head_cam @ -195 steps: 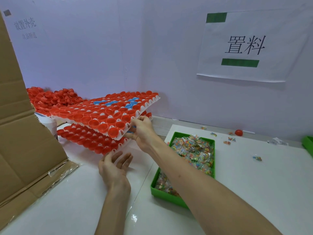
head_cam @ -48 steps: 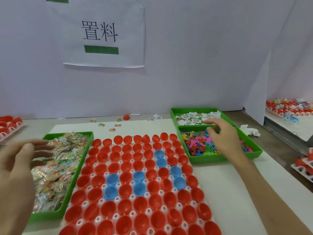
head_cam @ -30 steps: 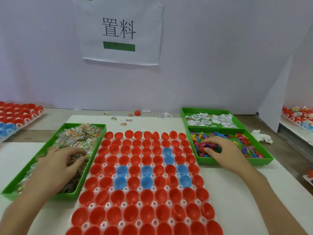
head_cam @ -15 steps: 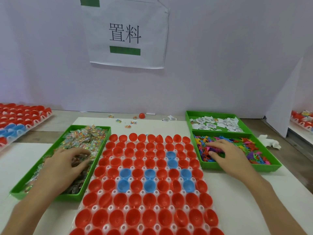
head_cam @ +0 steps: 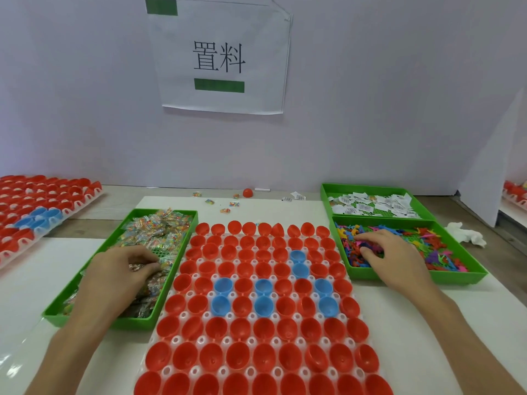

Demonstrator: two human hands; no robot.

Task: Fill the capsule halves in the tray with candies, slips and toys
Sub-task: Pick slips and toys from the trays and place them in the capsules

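A white tray [head_cam: 200,341] of empty red capsule halves, with several blue ones [head_cam: 263,305], lies in the middle in front of me. Left of it stands a green bin [head_cam: 134,323] of wrapped candies [head_cam: 159,232]. My left hand [head_cam: 119,275] is down in it, fingers curled around candies. To the right, a green bin [head_cam: 413,276] holds small coloured toys [head_cam: 439,252]. My right hand [head_cam: 390,258] rests in it with fingertips pinched into the toys. Behind that, another green bin [head_cam: 325,192] holds white paper slips [head_cam: 370,202].
A second tray of red and blue halves [head_cam: 42,212] sits at the far left. Loose candies [head_cam: 228,205] and one red half [head_cam: 247,192] lie by the back wall. A crumpled tissue [head_cam: 467,235] and a white partition [head_cam: 484,181] are at the right.
The tray lifted off the left stack now lies flat in the middle. Over the last second both hands stayed in their bins, and my left fingers curled tighter on the candies.
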